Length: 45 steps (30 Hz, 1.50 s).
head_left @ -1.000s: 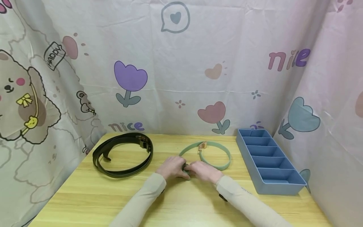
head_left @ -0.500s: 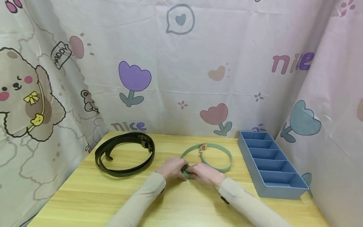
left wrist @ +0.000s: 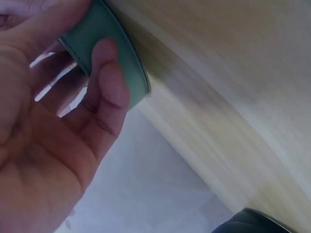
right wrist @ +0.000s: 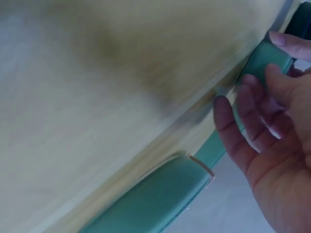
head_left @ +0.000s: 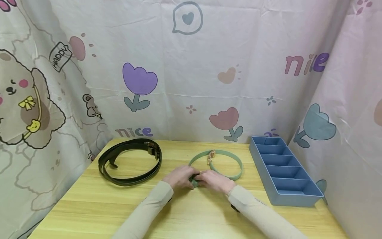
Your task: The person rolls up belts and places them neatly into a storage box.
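Note:
A light green belt (head_left: pixel 236 158) stands on edge on the table, its far part in a wide loop with a rose-gold buckle (head_left: pixel 211 156). The near part is wound into a tight coil (head_left: pixel 194 183). Around the coil's left side curl the fingers of my left hand (head_left: pixel 180 176); the left wrist view shows the thumb and fingers against the green strap (left wrist: pixel 130 68). My right hand (head_left: pixel 215 181) holds the coil from the other side, fingertips at its top and outer face. In the right wrist view its fingers lie along the strap (right wrist: pixel 266 57).
A dark belt (head_left: pixel 131 182) with a metal buckle lies in a large loose loop at the left of the wooden table (head_left: pixel 191 215). On the right stands a blue divided box (head_left: pixel 293 199) with several compartments. A printed curtain (head_left: pixel 185 66) surrounds the table's back and sides.
Both hands stay at the green coil with small finger shifts; the coil's top showed more half a second ago. The dark belt and blue box keep their places, with slight camera sway.

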Available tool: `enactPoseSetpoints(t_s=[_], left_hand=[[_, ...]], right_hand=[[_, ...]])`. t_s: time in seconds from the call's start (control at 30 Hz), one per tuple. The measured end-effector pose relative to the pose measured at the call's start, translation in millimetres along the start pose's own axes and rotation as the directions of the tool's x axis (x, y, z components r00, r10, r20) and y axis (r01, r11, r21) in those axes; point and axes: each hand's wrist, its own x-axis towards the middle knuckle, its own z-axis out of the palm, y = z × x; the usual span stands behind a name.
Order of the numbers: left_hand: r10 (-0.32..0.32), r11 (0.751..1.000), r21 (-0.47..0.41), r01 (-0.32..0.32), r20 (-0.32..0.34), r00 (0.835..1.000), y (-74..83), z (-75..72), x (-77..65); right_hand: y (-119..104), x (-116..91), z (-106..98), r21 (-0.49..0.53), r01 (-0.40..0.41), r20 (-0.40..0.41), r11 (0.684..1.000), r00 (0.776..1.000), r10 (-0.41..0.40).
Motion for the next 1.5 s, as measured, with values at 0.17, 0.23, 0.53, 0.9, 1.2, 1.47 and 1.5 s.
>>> enactPoseSetpoints(t_s=[0.17, 0.23, 0.53, 0.9, 1.2, 1.47, 1.5], left_hand=[[-0.074, 0.997, -0.039, 0.073, -0.016, 0.997, 2.9, -0.4, 2.0], [-0.1, 0.995, -0.031, 0.099, -0.023, 0.995, 4.2, -1.2, 2.7], [-0.03, 1.0, 0.007, 0.03, 0.002, 1.0, 0.6, -6.0, -0.4], [-0.126, 0.992, -0.033, 0.126, -0.007, 0.992, 4.9, -4.2, 0.9], [-0.181, 0.983, -0.027, 0.18, -0.044, 0.983, 3.9, 1.6, -0.5], [-0.14, 0.989, -0.047, 0.14, 0.003, 0.99, 0.8, -0.8, -5.1], [-0.131, 0.99, -0.044, 0.131, 0.008, 0.991, 1.3, -0.8, -4.8]], right_hand=[[-4.5, 1.8, -0.8, 0.009, -0.008, -0.001, 1.0, 1.0, 0.008], [-6.3, 2.7, -1.4, 0.011, -0.01, 0.006, 1.0, 1.0, 0.01], [-2.9, 3.6, -0.7, 0.004, 0.001, 0.005, 1.0, 1.0, -0.001], [0.4, 1.1, -1.3, -0.024, -0.046, 0.006, 0.999, 0.999, 0.046], [6.3, -1.1, 2.2, 0.0, -0.087, 0.023, 0.996, 0.996, 0.087], [11.5, 1.4, -1.3, -0.017, -0.039, 0.034, 0.999, 0.999, 0.04], [11.9, 1.6, -1.6, -0.02, -0.037, 0.035, 0.999, 0.999, 0.038]])
